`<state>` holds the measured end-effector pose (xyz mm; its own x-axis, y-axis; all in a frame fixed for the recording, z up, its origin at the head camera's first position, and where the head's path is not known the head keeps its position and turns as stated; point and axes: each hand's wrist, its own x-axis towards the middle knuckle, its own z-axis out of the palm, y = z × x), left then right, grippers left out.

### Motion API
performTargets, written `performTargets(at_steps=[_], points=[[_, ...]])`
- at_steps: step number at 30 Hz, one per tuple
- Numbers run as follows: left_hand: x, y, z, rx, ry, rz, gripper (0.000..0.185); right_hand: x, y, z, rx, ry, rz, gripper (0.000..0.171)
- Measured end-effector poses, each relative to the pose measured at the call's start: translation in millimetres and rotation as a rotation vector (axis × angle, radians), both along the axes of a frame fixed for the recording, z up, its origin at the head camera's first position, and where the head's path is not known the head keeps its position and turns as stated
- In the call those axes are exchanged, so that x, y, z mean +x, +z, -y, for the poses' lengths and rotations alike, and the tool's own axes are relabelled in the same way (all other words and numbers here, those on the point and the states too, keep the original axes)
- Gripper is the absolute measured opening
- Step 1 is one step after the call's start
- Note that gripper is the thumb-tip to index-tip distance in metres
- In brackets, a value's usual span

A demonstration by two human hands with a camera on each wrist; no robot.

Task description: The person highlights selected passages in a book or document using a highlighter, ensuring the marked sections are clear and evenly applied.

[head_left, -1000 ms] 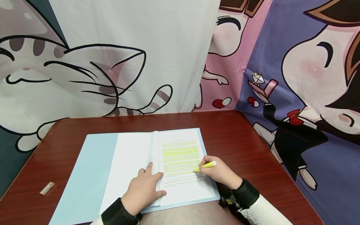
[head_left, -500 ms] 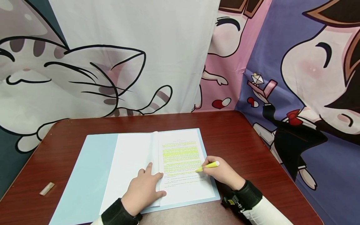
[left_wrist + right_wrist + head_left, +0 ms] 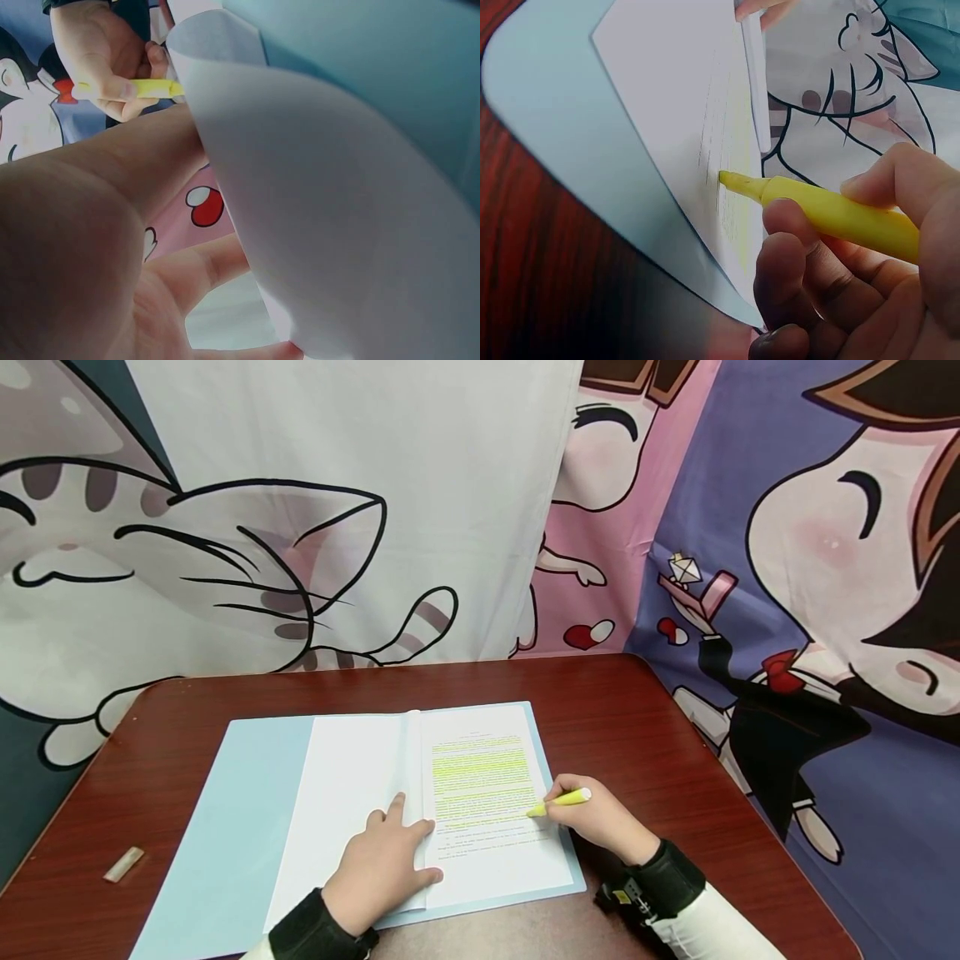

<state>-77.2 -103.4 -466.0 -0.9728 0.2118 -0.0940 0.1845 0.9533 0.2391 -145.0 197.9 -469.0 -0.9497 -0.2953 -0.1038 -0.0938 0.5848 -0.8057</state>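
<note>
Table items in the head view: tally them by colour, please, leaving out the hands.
Yellow: 1, the highlighter
Light blue: 1, the folder
White: 1, the set of pages
Beige: 1, the small cap-like piece
Total: 4

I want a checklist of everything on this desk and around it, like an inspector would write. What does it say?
Surface: dark red wooden table, glossy.
Job's things: light blue folder lying open; printed page on its right side, several lines marked yellow; yellow highlighter with its tip on the page.
Clutter: one small pale cap-like piece near the table's left edge.
Grippers: left hand rests flat with straight fingers on the turned white sheet; right hand grips the highlighter.
Cables: nothing seen; dark wrist bands on both arms.
Surroundings: cartoon cat curtain behind, cartoon figures on the pink and purple cloth to the right.
</note>
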Motion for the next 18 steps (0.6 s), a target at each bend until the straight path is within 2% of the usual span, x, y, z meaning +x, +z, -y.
performTargets(at_steps=[18], points=[[-0.2, -0.1, 0.9, 0.002, -0.002, 0.004, 0.064, -0.9, 0.6, -10.5, 0.014, -0.016, -0.008, 0.008]])
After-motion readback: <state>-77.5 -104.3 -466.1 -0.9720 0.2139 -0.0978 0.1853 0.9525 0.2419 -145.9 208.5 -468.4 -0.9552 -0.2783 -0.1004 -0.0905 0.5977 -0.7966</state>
